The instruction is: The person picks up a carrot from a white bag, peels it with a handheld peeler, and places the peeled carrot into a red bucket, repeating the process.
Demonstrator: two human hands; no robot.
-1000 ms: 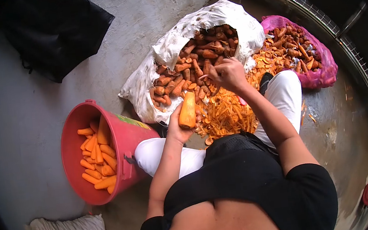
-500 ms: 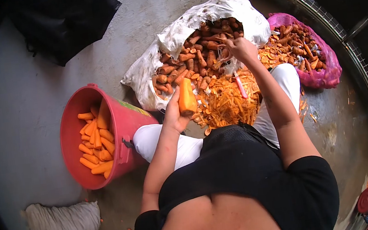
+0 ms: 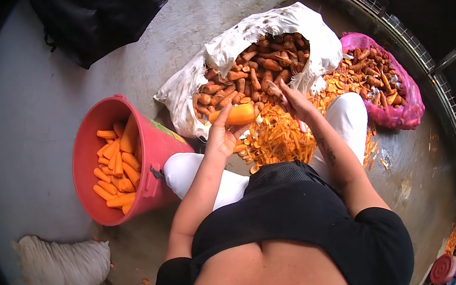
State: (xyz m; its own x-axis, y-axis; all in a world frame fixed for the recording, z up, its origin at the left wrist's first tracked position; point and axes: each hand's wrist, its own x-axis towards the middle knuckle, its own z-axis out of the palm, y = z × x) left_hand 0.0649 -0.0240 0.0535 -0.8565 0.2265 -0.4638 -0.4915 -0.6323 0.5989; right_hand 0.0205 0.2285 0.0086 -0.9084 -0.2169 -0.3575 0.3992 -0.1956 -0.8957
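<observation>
My left hand [image 3: 221, 137] grips a peeled orange carrot [image 3: 239, 114], held almost level just above a heap of peelings [image 3: 278, 137]. My right hand [image 3: 292, 101] hovers right of that carrot at the mouth of a white sack [image 3: 282, 23], fingers apart and pointing at the unpeeled brown carrots [image 3: 254, 75] inside. I see nothing in it. A red bucket [image 3: 153, 151] with several peeled carrots [image 3: 116, 172] leans beside my left knee.
A pink mesh bag [image 3: 402, 114] of carrots and scraps lies at the right. A black bag [image 3: 95, 17] sits at the top left, and a white cloth bundle [image 3: 62, 268] at the bottom left. A metal grate [image 3: 393, 16] runs along the right. The floor is concrete.
My right hand put the peeler down, reached into the sack, then drew back towards the peeled carrot. My left hand turned that carrot from upright to nearly level.
</observation>
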